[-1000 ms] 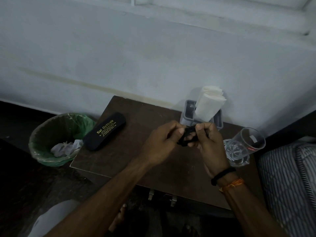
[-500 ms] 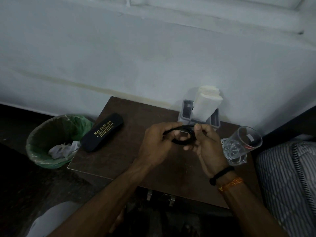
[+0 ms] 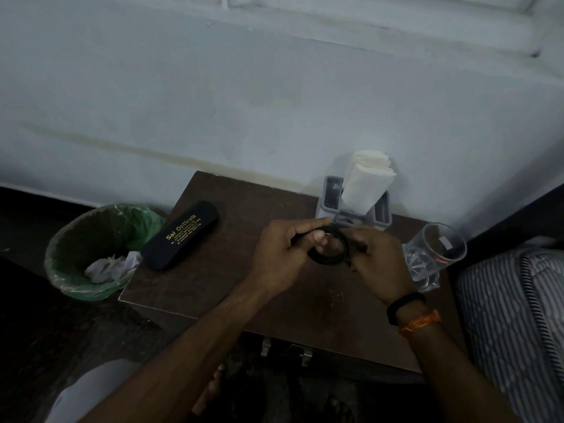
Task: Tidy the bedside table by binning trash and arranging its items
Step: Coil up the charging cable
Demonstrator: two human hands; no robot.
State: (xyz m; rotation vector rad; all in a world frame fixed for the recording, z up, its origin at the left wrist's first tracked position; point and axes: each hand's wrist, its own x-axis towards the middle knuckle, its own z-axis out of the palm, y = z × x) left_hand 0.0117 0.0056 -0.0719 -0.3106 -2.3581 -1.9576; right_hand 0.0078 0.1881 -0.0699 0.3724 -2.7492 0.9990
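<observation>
Over the middle of the dark wooden bedside table [image 3: 219, 288], my left hand [image 3: 280, 257] and my right hand [image 3: 378, 264] both grip a thin black cable [image 3: 328, 260] wound into a small coil. A black spectacle case [image 3: 180, 235] with gold lettering lies at the table's left side. At the back stands a grey organiser [image 3: 332, 199] holding folded white tissues [image 3: 366, 184]. A clear drinking glass [image 3: 436, 251] stands at the right edge. On the floor to the left, a bin with a green liner [image 3: 76, 248] holds crumpled white paper [image 3: 110, 267].
A white wall rises right behind the table. A striped mattress [image 3: 512, 325] lies at the right. Two metal latches [image 3: 285, 351] hang on the table's front edge. The floor to the left is dark.
The cable, a tight bunch between my fingers a second ago, now forms a wider round coil. Both hands stay close together above the table; the view has shifted slightly.
</observation>
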